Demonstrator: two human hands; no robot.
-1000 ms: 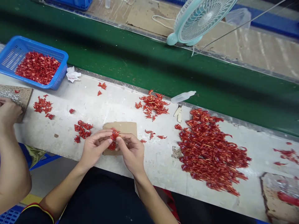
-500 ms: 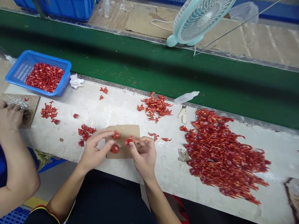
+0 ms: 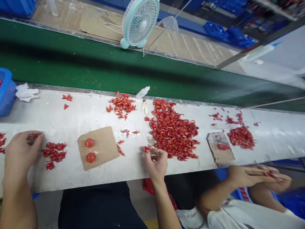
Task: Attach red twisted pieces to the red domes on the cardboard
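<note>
At the left, my left hand [image 3: 20, 156] curls its thumb and fingers around a small red piece [image 3: 36, 135] on the white table; the hand partly hides it. My right hand [image 3: 157, 162] pinches another small glossy red piece [image 3: 146, 148] at the left edge of a large pile of red, claw-shaped pieces [image 3: 175, 130]. Between the hands, a brown cardboard square [image 3: 105, 148] carries two round, shiny red cups [image 3: 89, 142]. A small cluster of red pieces [image 3: 54, 154] lies just right of my left hand.
A smaller red pile [image 3: 122, 105] and a translucent squeeze bottle [image 3: 142, 93] lie along the back edge. A blue basket [image 3: 7, 92] stands far left. Behind runs a green belt [image 3: 100, 73], with a fan [image 3: 140, 24] beyond. At right, a co-worker's hands [image 3: 259, 176] hold something red.
The view has swung right. My hands have moved apart from over the cardboard: the left to the left of the small cluster, the right to the large pile, with a red piece still in it.
</note>
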